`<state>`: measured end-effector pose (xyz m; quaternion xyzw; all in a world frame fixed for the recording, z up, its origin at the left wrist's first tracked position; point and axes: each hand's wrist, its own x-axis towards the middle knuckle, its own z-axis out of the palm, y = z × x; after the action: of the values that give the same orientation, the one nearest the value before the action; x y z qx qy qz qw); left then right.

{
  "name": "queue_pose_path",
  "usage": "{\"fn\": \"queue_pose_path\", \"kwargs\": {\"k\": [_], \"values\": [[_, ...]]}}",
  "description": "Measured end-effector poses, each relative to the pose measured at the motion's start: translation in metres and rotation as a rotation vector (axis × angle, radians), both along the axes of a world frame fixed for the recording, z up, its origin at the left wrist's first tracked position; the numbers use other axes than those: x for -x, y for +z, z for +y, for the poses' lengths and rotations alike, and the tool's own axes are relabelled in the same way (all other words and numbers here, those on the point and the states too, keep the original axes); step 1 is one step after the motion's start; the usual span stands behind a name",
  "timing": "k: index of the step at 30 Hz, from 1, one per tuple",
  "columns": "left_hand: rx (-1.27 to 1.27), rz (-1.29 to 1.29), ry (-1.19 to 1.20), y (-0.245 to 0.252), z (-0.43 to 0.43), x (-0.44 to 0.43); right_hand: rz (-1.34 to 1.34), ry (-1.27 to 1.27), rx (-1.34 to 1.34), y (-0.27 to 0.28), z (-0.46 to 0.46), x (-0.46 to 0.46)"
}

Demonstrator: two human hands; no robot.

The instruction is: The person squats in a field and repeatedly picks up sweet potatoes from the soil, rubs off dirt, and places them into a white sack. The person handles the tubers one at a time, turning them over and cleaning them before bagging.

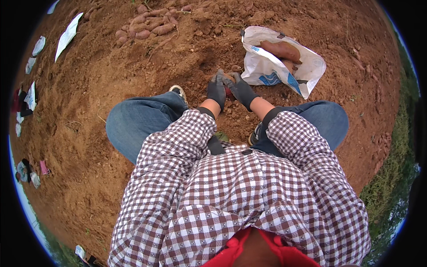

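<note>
My left hand (217,89), in a dark soil-stained glove, and my right hand (244,89), gloved alike, meet low over the soil between my feet. A reddish sweet potato (230,94) is clasped between them; fingers hide much of it, and soil seems to coat its far part. Just beyond my right hand, a white woven sack (250,65) with blue print lies with its mouth spread wide. Large sweet potatoes (282,51) show inside it.
Loose clods and a small hollow (208,63) lie ahead of my hands. Farther off is a heap of sweet potatoes (150,23). To the left are a flat white sack (68,36) and people (23,170) on the ground. Grass (383,190) borders the right side.
</note>
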<state>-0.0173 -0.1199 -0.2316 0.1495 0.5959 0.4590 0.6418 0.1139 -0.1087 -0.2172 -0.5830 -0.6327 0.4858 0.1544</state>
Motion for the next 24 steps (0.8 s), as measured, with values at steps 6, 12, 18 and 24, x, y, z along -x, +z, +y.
{"fn": "queue_pose_path", "kwargs": {"k": [6, 12, 18, 24], "values": [[-0.244, 0.453, -0.150, 0.009, -0.005, -0.008, 0.230, -0.331, -0.008, -0.022, 0.004, -0.005], [-0.089, 0.208, 0.039, 0.015, 0.005, -0.005, 0.334, -0.464, 0.642, -0.021, 0.018, -0.015], [0.018, 0.472, -0.152, 0.027, 0.010, 0.007, 0.080, -0.063, 0.121, -0.025, 0.018, -0.007], [0.144, 0.495, -0.124, 0.025, 0.017, 0.014, 1.076, -0.220, 1.041, -0.019, 0.027, -0.020]]}}
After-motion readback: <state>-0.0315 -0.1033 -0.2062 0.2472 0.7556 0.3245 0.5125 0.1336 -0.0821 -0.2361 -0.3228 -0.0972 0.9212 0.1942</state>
